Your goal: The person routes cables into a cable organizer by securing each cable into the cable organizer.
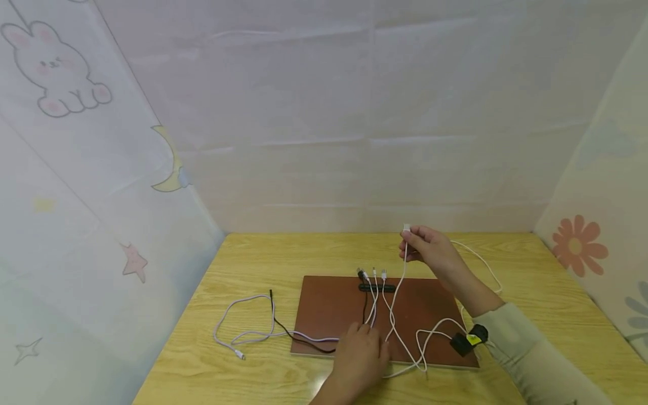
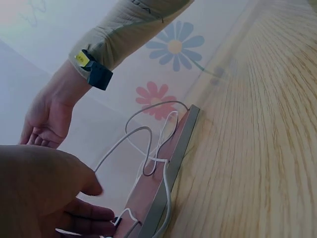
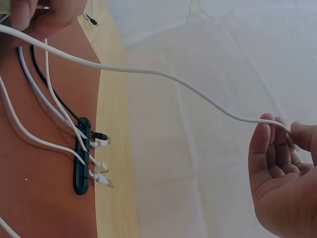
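My right hand (image 1: 427, 250) is raised above the back of the table. Thumb and fingertips pinch a white USB cable just below its plug (image 1: 406, 228), which points up. From there the white cable (image 3: 158, 73) runs down toward the board's front. Over the front edge of the brown board (image 1: 324, 304) rests my left hand (image 1: 358, 357), its thumb apart from its fingers in the left wrist view, fingertips beside the cables. A black cable holder (image 3: 80, 168) sits along the board's back edge, with several plugs standing side by side in it.
A lilac cable (image 1: 219, 320) loops on the wooden table (image 1: 192, 365) left of the board, beside a black cable end (image 1: 270, 293). White cable loops (image 1: 437, 322) lie on the board's right side. Patterned sheets (image 1: 314, 112) hang behind and at both sides.
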`<state>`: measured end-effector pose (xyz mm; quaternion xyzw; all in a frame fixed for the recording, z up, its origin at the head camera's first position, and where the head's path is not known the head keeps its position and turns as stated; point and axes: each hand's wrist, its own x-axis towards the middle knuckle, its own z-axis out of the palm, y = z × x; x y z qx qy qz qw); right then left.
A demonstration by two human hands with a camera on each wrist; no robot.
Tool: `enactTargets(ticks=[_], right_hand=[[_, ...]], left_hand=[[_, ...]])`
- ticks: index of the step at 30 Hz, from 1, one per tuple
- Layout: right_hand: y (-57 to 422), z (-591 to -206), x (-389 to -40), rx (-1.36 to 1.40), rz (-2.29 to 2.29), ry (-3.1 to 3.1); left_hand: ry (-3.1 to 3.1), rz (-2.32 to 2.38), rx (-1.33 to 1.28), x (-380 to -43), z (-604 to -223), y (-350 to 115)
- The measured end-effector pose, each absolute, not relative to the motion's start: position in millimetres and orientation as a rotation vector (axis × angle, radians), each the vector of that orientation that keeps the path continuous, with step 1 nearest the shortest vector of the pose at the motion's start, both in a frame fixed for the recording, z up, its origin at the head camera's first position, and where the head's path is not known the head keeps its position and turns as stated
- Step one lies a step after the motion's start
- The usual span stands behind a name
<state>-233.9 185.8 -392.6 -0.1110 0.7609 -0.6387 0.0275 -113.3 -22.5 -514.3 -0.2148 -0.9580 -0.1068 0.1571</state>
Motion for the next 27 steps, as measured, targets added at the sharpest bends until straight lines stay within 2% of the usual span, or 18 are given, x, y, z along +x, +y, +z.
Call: enactTargets(ticks=[8,14,27], right_hand=[[182.9,-390.0,-233.4,-0.347,-1.988,2.341],[180.8,-389.9,-233.2,-0.345,-2.022,2.316],[182.5,-402.1,-245.0,-0.311,-1.976,2.351]], left_hand=[[-2.697,-1.377,-0.471,-128.4,-516.9,-12.9],[-2.529,-1.964,-0.384,-137.1,-516.0,-6.2],[-1.978,-2.686,-0.255,-135.8,-524.0,7.0]])
